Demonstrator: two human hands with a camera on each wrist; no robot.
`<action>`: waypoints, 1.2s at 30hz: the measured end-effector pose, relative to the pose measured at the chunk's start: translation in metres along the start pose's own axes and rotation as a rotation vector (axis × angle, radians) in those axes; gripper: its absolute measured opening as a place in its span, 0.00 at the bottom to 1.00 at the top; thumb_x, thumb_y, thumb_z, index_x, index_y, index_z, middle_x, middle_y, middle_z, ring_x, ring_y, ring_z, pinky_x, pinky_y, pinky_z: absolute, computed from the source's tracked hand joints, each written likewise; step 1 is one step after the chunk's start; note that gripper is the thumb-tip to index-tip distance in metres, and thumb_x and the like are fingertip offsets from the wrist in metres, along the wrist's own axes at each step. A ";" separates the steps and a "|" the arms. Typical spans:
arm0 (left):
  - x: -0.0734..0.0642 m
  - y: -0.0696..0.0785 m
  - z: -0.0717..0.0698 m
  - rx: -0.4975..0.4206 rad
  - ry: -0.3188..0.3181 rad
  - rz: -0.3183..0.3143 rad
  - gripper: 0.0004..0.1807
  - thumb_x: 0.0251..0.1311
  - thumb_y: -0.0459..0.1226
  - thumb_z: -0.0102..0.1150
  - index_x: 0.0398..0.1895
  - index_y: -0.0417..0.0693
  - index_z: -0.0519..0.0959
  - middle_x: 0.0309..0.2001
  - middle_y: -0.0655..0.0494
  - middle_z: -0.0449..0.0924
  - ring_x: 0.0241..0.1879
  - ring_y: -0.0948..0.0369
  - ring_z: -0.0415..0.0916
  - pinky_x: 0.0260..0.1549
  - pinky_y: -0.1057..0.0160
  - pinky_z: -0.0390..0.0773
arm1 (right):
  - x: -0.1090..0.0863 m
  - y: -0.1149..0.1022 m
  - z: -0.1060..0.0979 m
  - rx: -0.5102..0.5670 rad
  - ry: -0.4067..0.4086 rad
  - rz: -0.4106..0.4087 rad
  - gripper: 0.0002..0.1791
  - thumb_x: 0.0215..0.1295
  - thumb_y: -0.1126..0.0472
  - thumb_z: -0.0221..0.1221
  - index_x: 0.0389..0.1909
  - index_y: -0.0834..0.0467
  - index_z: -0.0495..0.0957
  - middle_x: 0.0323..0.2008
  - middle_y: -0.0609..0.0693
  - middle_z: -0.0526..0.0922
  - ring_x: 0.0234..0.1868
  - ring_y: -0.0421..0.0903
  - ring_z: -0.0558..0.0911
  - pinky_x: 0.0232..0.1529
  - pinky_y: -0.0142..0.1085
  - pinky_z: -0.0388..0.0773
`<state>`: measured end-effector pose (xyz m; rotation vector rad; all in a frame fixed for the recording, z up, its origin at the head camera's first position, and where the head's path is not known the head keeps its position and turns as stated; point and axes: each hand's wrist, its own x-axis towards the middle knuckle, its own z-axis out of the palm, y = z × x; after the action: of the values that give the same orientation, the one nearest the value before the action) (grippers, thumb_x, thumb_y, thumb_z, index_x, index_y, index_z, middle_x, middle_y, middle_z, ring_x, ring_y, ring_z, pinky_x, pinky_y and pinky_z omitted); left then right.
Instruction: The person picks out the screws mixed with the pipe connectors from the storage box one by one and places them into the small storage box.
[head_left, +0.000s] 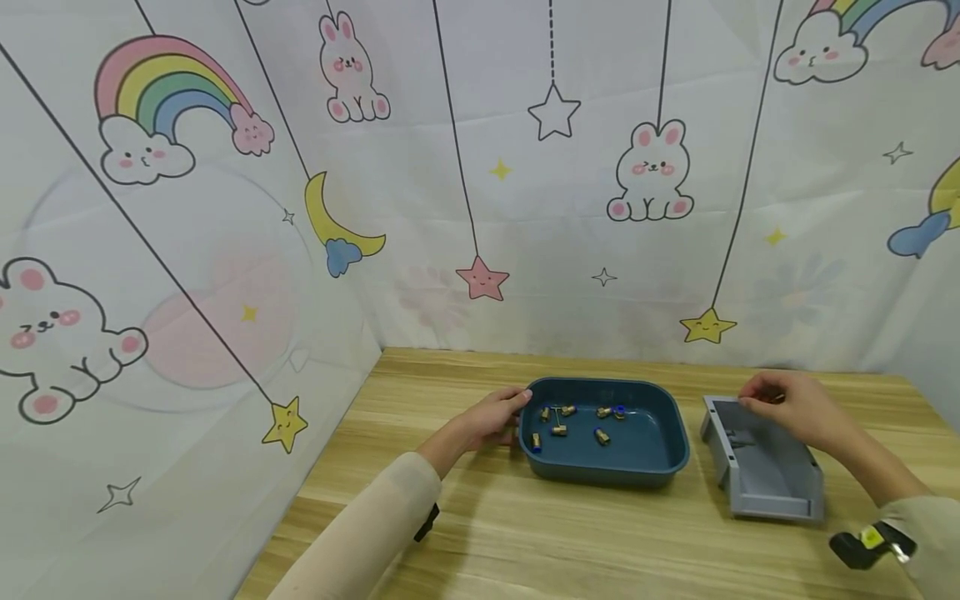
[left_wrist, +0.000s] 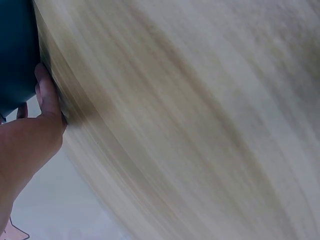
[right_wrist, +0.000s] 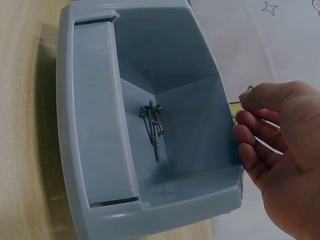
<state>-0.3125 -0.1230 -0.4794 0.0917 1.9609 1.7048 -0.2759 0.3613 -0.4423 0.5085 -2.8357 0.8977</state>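
Note:
My left hand (head_left: 495,418) grips the left end of a dark teal tray (head_left: 645,475), thumb at its rim and fingers along its side. Several small brass fittings (head_left: 602,436), some with blue ends, lie mostly in the tray's left half. In the left wrist view, the hand (left_wrist: 37,130) is at the teal wall (left_wrist: 17,55). My right hand (head_left: 798,408) is at the back of a grey plastic bin (head_left: 772,507), fingers curled; I cannot tell whether they hold anything. Fingertips (right_wrist: 242,132) overlap the bin's edge in the right wrist view. Several screws (right_wrist: 155,127) lie inside the bin.
Both containers stand on a wood-grain table (head_left: 570,542), the bin right of the tray with a narrow gap between. A white curtain (head_left: 555,233) printed with rabbits and stars hangs behind the table and along its left side. Dark straps show at both wrists.

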 end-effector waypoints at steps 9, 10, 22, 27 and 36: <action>0.001 0.001 -0.001 -0.005 -0.009 0.006 0.30 0.84 0.52 0.49 0.78 0.45 0.67 0.62 0.44 0.78 0.52 0.55 0.79 0.48 0.53 0.87 | 0.001 -0.003 0.000 -0.019 -0.001 0.013 0.03 0.74 0.64 0.67 0.41 0.61 0.86 0.36 0.46 0.85 0.36 0.35 0.79 0.36 0.32 0.79; 0.000 0.001 -0.001 -0.002 -0.007 0.007 0.31 0.84 0.52 0.49 0.78 0.45 0.67 0.62 0.44 0.78 0.52 0.55 0.79 0.48 0.54 0.87 | 0.001 -0.004 0.000 -0.019 -0.004 0.012 0.03 0.74 0.64 0.66 0.41 0.61 0.86 0.36 0.46 0.85 0.36 0.36 0.79 0.36 0.32 0.79; 0.000 -0.005 0.002 0.014 0.006 0.007 0.30 0.83 0.52 0.49 0.78 0.46 0.68 0.58 0.44 0.79 0.49 0.56 0.78 0.46 0.55 0.87 | 0.003 -0.021 0.010 0.024 -0.018 -0.034 0.03 0.74 0.62 0.67 0.42 0.58 0.86 0.37 0.46 0.86 0.37 0.35 0.80 0.38 0.33 0.81; 0.000 -0.003 0.001 0.030 0.011 0.007 0.29 0.83 0.52 0.49 0.78 0.47 0.68 0.59 0.45 0.78 0.50 0.56 0.77 0.46 0.55 0.87 | 0.009 -0.031 0.014 0.039 -0.026 -0.033 0.04 0.75 0.60 0.66 0.42 0.57 0.86 0.37 0.46 0.86 0.38 0.37 0.81 0.39 0.34 0.81; 0.001 -0.003 0.000 -0.017 -0.015 0.015 0.31 0.85 0.51 0.47 0.80 0.44 0.64 0.59 0.44 0.80 0.49 0.57 0.80 0.46 0.56 0.87 | 0.021 -0.040 0.026 0.060 -0.025 -0.069 0.04 0.74 0.62 0.67 0.42 0.58 0.86 0.36 0.45 0.86 0.37 0.37 0.82 0.38 0.34 0.82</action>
<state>-0.3129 -0.1231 -0.4824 0.1133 1.9392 1.7251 -0.2818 0.3102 -0.4378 0.6253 -2.8014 0.9723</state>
